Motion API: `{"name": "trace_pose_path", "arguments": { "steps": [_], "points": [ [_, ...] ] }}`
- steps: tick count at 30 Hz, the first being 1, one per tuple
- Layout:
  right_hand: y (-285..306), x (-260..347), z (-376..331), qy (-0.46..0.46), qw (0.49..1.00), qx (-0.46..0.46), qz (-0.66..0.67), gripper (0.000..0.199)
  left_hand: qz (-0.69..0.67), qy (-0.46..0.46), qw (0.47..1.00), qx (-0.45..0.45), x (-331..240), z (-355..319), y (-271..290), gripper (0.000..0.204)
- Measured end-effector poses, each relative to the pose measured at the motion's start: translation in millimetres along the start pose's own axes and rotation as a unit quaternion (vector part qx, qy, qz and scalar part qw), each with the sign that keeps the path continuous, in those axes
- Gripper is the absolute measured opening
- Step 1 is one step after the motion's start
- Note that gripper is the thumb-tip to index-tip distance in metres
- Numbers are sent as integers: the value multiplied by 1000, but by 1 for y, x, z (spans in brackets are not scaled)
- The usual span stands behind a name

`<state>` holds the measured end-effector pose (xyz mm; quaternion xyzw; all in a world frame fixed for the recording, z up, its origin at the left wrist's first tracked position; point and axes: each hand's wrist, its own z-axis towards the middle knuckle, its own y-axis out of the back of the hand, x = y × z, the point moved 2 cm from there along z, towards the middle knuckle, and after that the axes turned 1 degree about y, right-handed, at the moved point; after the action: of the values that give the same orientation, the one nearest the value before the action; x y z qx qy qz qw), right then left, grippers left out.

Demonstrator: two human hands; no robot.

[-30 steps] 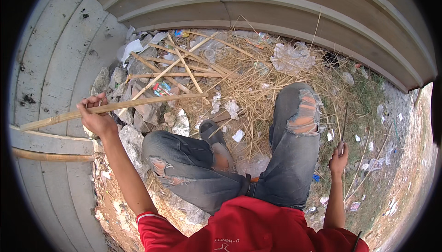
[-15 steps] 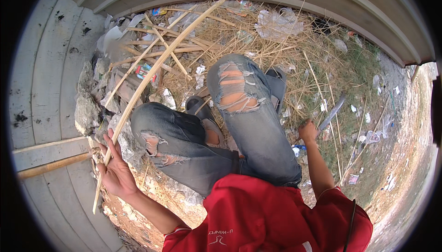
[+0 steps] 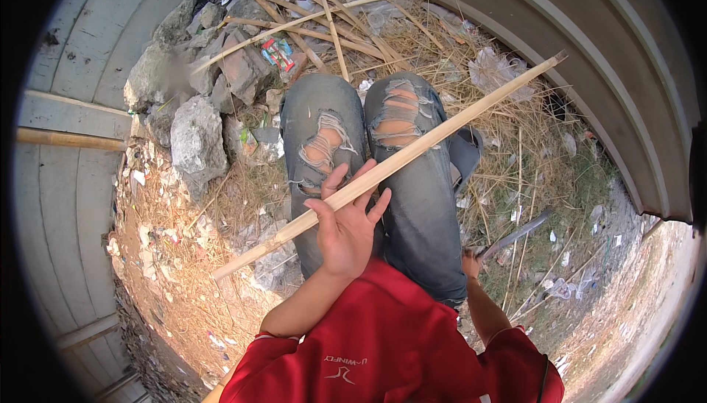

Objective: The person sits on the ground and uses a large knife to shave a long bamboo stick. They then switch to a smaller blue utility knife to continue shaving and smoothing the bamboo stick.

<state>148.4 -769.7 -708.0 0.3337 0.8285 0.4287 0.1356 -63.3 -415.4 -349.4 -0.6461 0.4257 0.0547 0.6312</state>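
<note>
In the head view, the left hand (image 3: 346, 241) holds a pale strip (image 3: 456, 125) between its thumb and spread fingers, slanting near-left to far-right over the knees (image 3: 320, 142). The right hand (image 3: 471, 264), partly hidden beside the leg, grips a long blade (image 3: 517, 234). Crumpled clear plastic (image 3: 492, 68) lies beyond, its contents unclear.

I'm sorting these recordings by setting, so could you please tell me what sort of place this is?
Probably a rough outdoor lot: ribbed panels border the ground, which is strewn with dry straw and litter.
</note>
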Motion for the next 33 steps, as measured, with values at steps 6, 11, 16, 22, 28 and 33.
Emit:
{"name": "trace_pose_path", "arguments": {
  "steps": [6,11,16,22,28,33],
  "points": [
    [46,10,15,-18,999,49,-12,37,123,206,971,11,7,-37,7,93],
    [68,5,26,22,995,78,-55,35,256,163,934,190,-26,-106,18,58],
    [51,-23,39,85,996,24,27,37,691,-329,636,100,-79,-83,8,58],
    [195,19,28,-13,925,-176,337,39,824,-110,555,5,-85,-89,49,65],
    [357,59,16,113,742,-267,605,24,729,7,675,116,-86,-73,37,17],
    [480,118,14,297,695,-285,589,34,580,57,801,139,-79,-43,25,16]
  ]
}}
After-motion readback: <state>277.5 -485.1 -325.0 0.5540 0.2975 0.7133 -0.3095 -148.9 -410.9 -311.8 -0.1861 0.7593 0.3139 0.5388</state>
